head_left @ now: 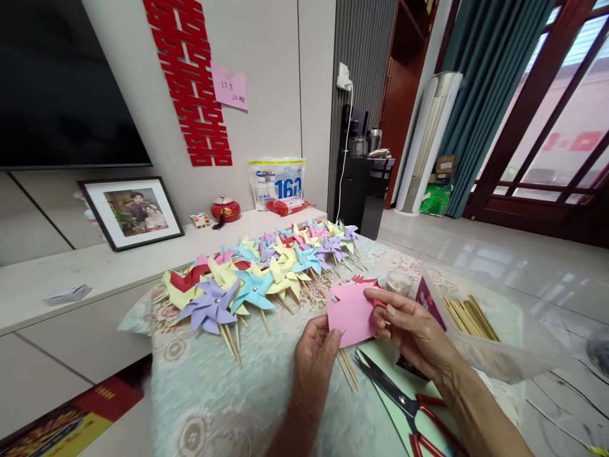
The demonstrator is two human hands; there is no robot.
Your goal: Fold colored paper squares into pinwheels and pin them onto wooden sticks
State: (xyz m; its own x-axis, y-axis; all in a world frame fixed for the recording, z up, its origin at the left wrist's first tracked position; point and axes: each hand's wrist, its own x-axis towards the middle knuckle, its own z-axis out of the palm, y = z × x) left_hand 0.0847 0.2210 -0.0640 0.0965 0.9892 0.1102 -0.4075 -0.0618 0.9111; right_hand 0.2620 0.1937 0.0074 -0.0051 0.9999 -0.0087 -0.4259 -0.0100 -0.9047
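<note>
Both hands hold a pink paper square [351,313] above the table. My left hand [314,355] pinches its lower left edge. My right hand [412,327] grips its right side with fingers curled. A row of finished paper pinwheels [257,276] in purple, blue, yellow, red and pink lies on sticks across the table behind the paper. Red-handled scissors [404,400] lie just below my right hand. A couple of loose wooden sticks [347,369] lie under the paper.
A clear plastic box [495,336] with several wooden sticks [469,317] stands at the right. A small clear jar [398,281] stands behind the paper. The floral tablecloth [214,393] covers the table. A low white cabinet [61,279] with a framed photo [130,212] runs along the wall.
</note>
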